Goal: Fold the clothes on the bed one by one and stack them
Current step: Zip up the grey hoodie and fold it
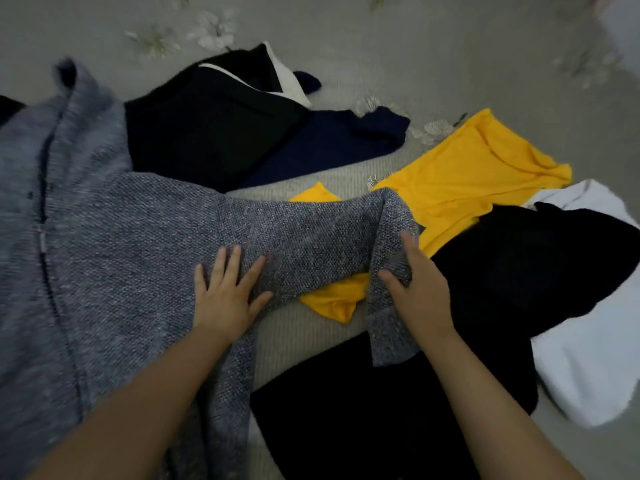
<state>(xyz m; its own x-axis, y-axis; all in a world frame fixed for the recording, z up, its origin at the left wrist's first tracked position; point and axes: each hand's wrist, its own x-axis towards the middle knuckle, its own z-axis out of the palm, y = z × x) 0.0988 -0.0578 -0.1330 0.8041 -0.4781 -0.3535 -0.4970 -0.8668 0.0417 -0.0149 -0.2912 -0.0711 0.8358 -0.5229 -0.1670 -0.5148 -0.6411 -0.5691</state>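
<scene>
A grey knitted cardigan with a dark button band lies spread over the left half of the bed, one sleeve stretched to the right. My left hand presses flat on that sleeve near the shoulder, fingers apart. My right hand pinches the sleeve's cuff end, which is bent back toward me. A yellow garment lies partly under the sleeve. A black garment spreads beneath my right forearm.
A black piece with white trim and a navy garment lie behind the cardigan. A white garment sits at the right, near the bed's edge. The grey floral bedspread shows at the back.
</scene>
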